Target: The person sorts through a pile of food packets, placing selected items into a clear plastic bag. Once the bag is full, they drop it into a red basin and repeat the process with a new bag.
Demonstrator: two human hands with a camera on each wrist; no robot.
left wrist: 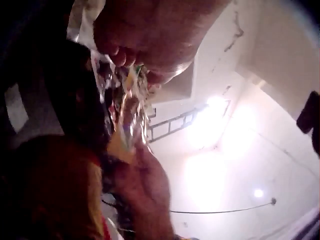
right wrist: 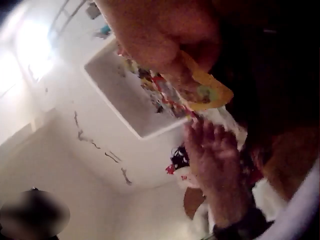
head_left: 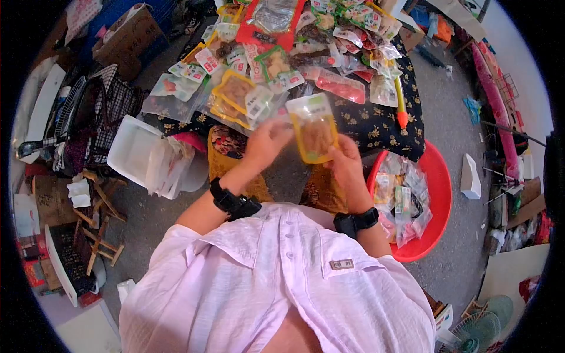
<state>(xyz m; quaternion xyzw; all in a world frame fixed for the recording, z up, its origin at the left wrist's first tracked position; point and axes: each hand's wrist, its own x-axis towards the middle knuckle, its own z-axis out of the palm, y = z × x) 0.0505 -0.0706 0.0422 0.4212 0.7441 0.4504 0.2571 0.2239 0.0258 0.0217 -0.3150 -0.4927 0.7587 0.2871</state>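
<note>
A clear-fronted food pouch (head_left: 313,130) with a yellow border and a white-and-green top is held upright before the person's body. The right hand (head_left: 348,160) pinches its lower right corner between thumb and fingers. In the right wrist view, the yellow edge of the pouch (right wrist: 212,95) sticks out below that hand (right wrist: 165,35). Just left of the pouch is the left hand (head_left: 269,143), with loosely bent fingers turned toward it. Its palm side and spread fingers show in the right wrist view, where nothing appears gripped in this left hand (right wrist: 215,155).
Many packaged snack pouches (head_left: 273,65) are heaped on a dark flowered cloth (head_left: 385,132) ahead. A red tub (head_left: 442,217) with several packages stands at the right. White containers (head_left: 134,154) holding clear bags stand left. An orange-tipped yellow tool (head_left: 401,109) lies at the cloth's right side.
</note>
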